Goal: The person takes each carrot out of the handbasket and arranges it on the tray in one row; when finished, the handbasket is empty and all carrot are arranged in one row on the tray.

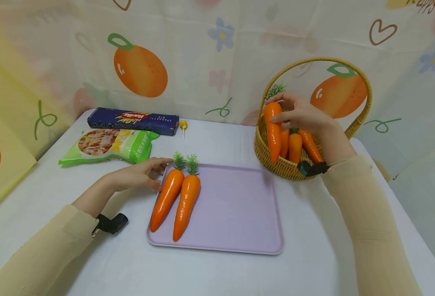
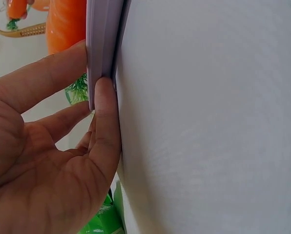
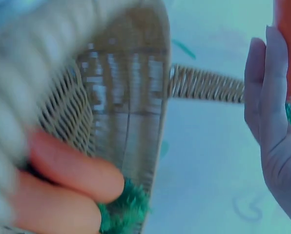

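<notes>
My right hand (image 1: 300,113) grips an orange carrot (image 1: 274,131) with a green tuft, held upright, tip down, over the wicker basket (image 1: 276,170). Inside the basket lie several other carrots (image 1: 295,148); the right wrist view shows two blurred carrots (image 3: 82,170) close by. My left hand (image 1: 137,174) holds the upper left edge of a light purple tray (image 1: 235,205), its fingers against the rim (image 2: 100,44). Two carrots (image 1: 167,201) lie side by side on the tray's left part, their green tops toward the back.
Behind my left hand lie a dark blue spaghetti box (image 1: 134,121), a green food packet (image 1: 110,146) and a yellow lollipop (image 1: 183,125). The basket's tall handle (image 1: 365,94) arches over my right hand. A printed cloth (image 1: 187,74) hangs behind the white table (image 1: 217,273).
</notes>
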The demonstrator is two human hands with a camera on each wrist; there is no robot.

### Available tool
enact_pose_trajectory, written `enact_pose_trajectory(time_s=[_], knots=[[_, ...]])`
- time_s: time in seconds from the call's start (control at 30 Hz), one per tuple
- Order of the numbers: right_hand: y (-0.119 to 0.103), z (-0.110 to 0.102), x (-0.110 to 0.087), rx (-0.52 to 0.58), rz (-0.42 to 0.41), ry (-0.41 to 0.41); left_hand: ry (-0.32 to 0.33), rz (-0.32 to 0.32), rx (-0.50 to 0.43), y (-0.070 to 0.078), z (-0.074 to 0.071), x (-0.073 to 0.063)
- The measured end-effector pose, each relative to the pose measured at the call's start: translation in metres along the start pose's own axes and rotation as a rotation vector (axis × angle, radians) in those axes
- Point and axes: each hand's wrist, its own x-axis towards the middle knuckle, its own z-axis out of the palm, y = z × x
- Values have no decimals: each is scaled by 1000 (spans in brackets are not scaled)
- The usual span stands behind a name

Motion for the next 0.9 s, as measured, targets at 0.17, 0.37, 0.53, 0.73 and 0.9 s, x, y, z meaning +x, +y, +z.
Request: enact_pose_trajectory(time_s=[0.17, 0.37, 0.53, 0.73, 0.9], knots=[[-2, 17, -2, 103, -14, 24, 0, 4, 1, -1, 0, 0], [0, 38, -1, 143, -14, 34, 0, 7, 6, -1, 0, 0], [4, 53, -1, 104, 7, 22, 2, 10, 4, 0, 0, 0], [10, 70, 0, 138, 23, -19, 1, 11, 2, 0, 1, 0], [15, 85, 1, 136, 42, -64, 1, 9, -2, -1, 1, 0]])
